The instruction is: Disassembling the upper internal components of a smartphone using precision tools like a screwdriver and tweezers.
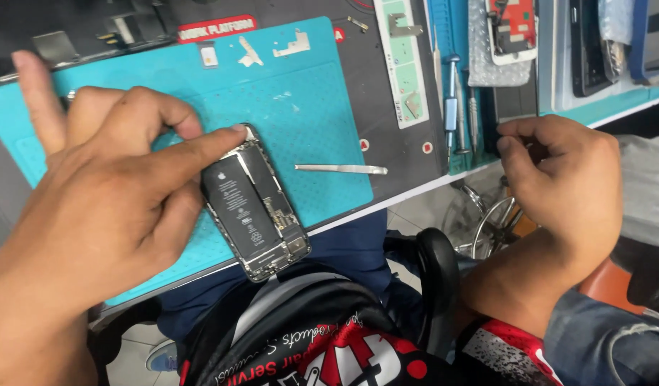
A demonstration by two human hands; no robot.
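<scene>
The left hand [107, 193] fills the left of the frame, its forefinger and thumb pinched on the upper end of an opened smartphone with a black battery and bare metal frame [254, 204], the remaining fingers spread loosely upward. The phone lies tilted at the lower centre of the frame, on the near edge of a teal rubber repair mat [301, 78] spread over the worktop. Just right of the phone, apart from it, a thin flat metal pry tool [341, 169] rests on the mat. The right hand [565, 189] sits at the right of the frame, fingers curled inward at the worktop's edge (whether it holds anything cannot be told), near a blue-handled screwdriver [451, 100] lying higher up.
</scene>
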